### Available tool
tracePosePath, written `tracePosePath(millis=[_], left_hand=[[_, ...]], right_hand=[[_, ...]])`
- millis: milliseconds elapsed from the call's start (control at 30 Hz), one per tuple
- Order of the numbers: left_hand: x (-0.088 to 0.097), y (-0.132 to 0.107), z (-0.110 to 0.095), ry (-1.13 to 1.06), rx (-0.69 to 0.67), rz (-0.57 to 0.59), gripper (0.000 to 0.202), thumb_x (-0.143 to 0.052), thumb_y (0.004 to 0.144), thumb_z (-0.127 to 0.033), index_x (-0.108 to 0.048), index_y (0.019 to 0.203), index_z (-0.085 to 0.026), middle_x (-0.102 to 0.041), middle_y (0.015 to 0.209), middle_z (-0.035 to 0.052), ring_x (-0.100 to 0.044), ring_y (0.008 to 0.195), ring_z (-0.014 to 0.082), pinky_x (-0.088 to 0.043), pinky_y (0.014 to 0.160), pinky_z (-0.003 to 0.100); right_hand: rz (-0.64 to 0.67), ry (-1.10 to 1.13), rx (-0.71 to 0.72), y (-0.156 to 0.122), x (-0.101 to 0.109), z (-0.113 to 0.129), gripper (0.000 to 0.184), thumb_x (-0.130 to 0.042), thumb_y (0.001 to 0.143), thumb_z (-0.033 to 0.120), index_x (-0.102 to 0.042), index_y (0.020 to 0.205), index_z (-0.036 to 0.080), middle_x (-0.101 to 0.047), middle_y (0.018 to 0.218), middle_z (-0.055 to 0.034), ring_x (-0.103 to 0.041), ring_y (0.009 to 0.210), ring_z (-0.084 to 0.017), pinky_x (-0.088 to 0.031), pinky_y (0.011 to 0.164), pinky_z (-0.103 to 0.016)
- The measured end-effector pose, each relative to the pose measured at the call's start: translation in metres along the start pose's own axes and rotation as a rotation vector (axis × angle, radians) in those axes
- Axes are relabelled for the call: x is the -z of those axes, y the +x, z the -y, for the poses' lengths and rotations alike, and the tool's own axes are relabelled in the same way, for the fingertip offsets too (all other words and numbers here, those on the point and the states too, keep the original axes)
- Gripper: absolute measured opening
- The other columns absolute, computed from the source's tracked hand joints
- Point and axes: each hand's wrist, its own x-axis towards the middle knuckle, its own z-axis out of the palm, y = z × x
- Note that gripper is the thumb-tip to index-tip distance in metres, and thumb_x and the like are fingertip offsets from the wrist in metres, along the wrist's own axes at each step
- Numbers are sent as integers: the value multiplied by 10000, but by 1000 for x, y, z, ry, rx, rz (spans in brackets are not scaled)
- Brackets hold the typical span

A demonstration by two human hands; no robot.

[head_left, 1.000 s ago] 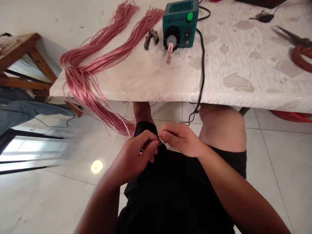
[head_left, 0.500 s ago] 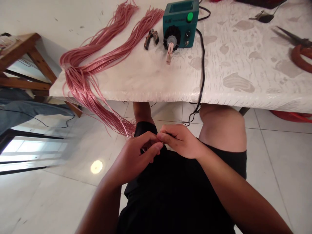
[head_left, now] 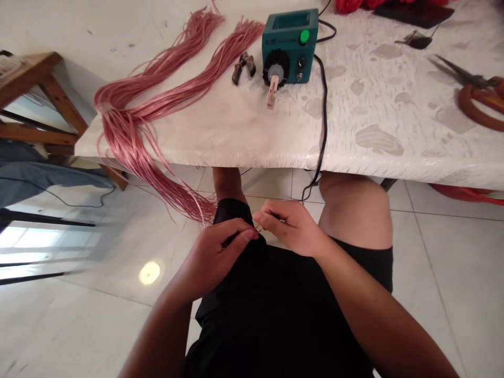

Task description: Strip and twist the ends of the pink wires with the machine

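The fingers of the left hand (head_left: 210, 260) and right hand (head_left: 293, 228) hide most of what they pinch; a thin pale sliver (head_left: 258, 229) between them is too small to identify. At the bench's (head_left: 220, 136) right, the right edge cuts off a reddish ring (head_left: 478, 105). The top edge cuts off a red bundle (head_left: 354, 4), and the left edge cuts off blurred blue cloth (head_left: 47, 176).

Glossy salmon-pink wires (head_left: 129, 105) sweep across a white table cover (head_left: 378, 139) mottled with grey leaf-shaped blotches. Beside them sits a teal control box (head_left: 289, 47) with a bright green button (head_left: 304, 36) and a black knob (head_left: 276, 65). Its cord (head_left: 323, 121) is black, matching the person's shorts (head_left: 275, 310).
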Motion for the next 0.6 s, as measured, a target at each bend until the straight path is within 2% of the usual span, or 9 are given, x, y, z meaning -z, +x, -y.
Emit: tracePosePath(millis=[67, 233, 300, 367, 433, 500, 600], left_hand=[[0, 1, 0, -11, -6, 7, 228, -501, 999, -280, -701, 920, -206, -716, 862, -8, -635, 783, 128, -484, 706, 236], [2, 4, -4, -40, -22, 8, 224, -494, 993, -249, -666, 855, -209, -645, 766, -36, -591, 697, 105, -456, 653, 222], [1, 4, -4, -59, -36, -12, 212, -489, 1001, -233, -660, 877, -217, -633, 781, -44, -587, 709, 93, -448, 661, 213], [0, 3, -3, -78, -54, -37, 207, -480, 1011, -220, -661, 910, -228, -632, 815, -45, -591, 743, 87, -448, 691, 207], [-2, 1, -1, -95, -75, -61, 198, -477, 1015, -206, -660, 945, -236, -639, 863, -41, -602, 794, 86, -453, 736, 203], [-3, 1, 0, -101, -84, -83, 190, -477, 1013, -193, -656, 966, -234, -643, 891, -36, -606, 821, 88, -456, 760, 203], [-3, 1, 0, -97, -78, -130, 177, -489, 1005, -192, -654, 952, -228, -655, 884, -33, -607, 820, 94, -457, 735, 203]], right_hand=[[-2, 27, -22, 0, 1, 0, 395, -570, 980, 422, -502, 669, 188, -444, 619, 54, -409, 586, -84, -316, 541, -235], [-71, 110, 16, 0, 7, -2, 321, -497, 1025, 399, -534, 771, 206, -486, 603, 56, -457, 558, -98, -389, 585, -258], [-172, 118, 66, 0, 9, -5, 387, -483, 1034, 402, -488, 697, 210, -476, 587, 47, -465, 543, -104, -392, 571, -273], [-331, 143, 94, 0, 11, -8, 484, -499, 1029, 421, -401, 603, 215, -409, 539, 51, -418, 485, -97, -351, 515, -280], [-452, 179, 98, 2, 11, -11, 515, -528, 1019, 427, -375, 575, 217, -349, 509, 62, -378, 442, -90, -320, 481, -284], [-425, 225, 95, 4, 10, -11, 463, -535, 1015, 426, -435, 615, 215, -408, 556, 56, -428, 458, -90, -357, 487, -279], [-264, 287, 90, 6, 8, -10, 303, -528, 1019, 408, -565, 792, 210, -555, 747, 22, -535, 539, -93, -427, 516, -270]])
